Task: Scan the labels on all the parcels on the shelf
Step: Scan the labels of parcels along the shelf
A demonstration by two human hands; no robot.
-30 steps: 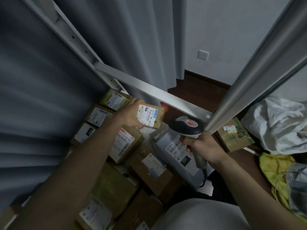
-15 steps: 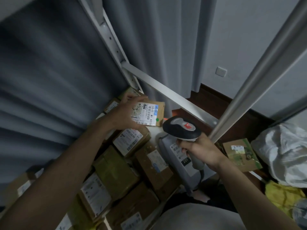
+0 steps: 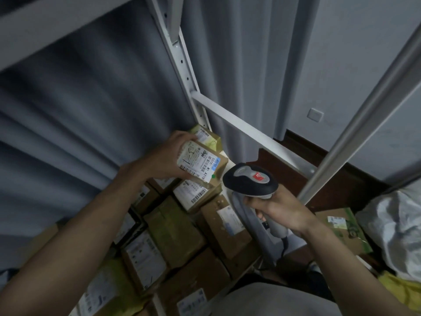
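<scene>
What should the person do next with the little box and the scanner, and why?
Probably swing the scanner a little toward the small parcel and scan. The left hand holds it up, label showing, and the right hand grips the scanner right beside it.

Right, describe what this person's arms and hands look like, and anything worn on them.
Both forearms are bare up to the edge of the picture: no sleeves, gloves, watch or bracelet show on either. The left hand and right hand carry no visible rings, though the dim light and blur limit detail. A pale grey garment covers the torso at the bottom edge.
</scene>
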